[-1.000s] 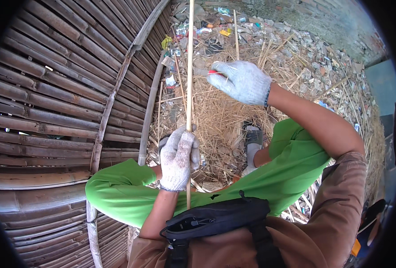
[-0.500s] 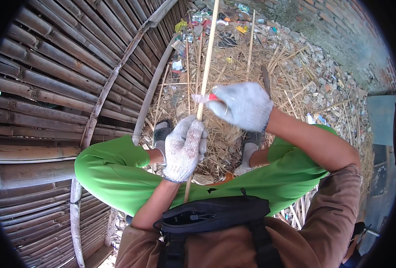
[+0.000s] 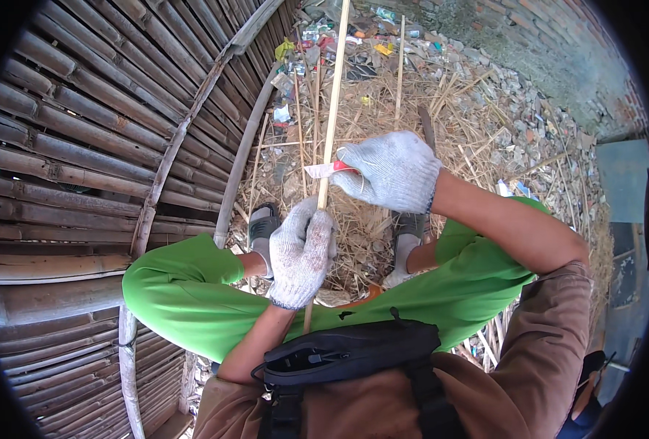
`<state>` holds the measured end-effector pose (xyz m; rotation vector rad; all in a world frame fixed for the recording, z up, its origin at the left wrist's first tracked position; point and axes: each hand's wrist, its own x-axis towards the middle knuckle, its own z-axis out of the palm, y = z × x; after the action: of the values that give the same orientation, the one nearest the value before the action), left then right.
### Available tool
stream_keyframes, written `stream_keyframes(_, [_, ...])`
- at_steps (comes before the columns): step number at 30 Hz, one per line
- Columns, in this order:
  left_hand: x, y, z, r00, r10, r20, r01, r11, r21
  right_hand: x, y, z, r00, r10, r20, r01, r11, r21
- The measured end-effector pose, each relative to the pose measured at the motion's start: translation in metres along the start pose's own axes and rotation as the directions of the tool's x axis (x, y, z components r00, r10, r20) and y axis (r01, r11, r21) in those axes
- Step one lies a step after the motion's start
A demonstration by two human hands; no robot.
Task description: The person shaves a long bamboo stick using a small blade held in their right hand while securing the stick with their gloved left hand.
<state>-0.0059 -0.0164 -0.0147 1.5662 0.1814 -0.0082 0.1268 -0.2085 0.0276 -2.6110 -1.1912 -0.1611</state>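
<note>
From the head camera, the gloved left hand (image 3: 300,252) is clamped around a thin bamboo strip (image 3: 332,102) that rises upright between the knees and runs out past the upper edge. Just above it, the gloved right hand (image 3: 390,170) grips a red-handled knife (image 3: 327,169) with its blade laid against the strip. The two hands sit close together, one above the other. A wall of bamboo poles (image 3: 83,146) fills the left side. Straw and shavings (image 3: 383,110) cover the ground around two sandalled feet, with scattered litter (image 3: 317,36) beyond. A black waist bag (image 3: 346,351) hides the strip's lower end.
</note>
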Motion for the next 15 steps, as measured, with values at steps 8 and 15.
stream_keyframes(8, [-0.009, 0.005, -0.001, 0.999, -0.012, 0.045, 0.012, 1.0, 0.002, 0.024, 0.032, -0.038, 0.986, 0.154, -0.065, -0.159, 0.984, -0.08])
stream_keyframes(15, [-0.008, -0.007, 0.0, 0.992, 0.114, 0.052, -0.121, 0.98, 0.16, 0.04, 0.063, -0.057, 0.97, 0.214, -0.113, -0.234, 0.949, -0.213])
